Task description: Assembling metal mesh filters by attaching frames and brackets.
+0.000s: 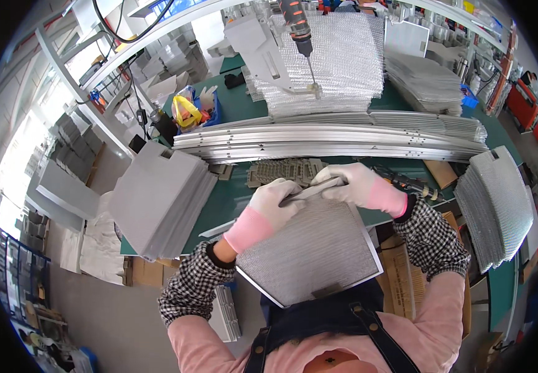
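Closed grips, left hand [275,204] and right hand [357,186], on grey strip [312,191]

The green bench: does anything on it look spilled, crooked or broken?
Nothing on the bench looks spilled or plainly broken. The blue bin looks untidy: a yellow item pokes over its rim. The framed panel juts past the bench's edge, with the left hand and right hand holding a grey strip at its far end.

A green bench [226,198] carries metal strips [331,138], stacked panels [154,194].

Rough-textured silvery panel [309,248], glossy metal rails [331,138], matt cloth sleeves [433,239]
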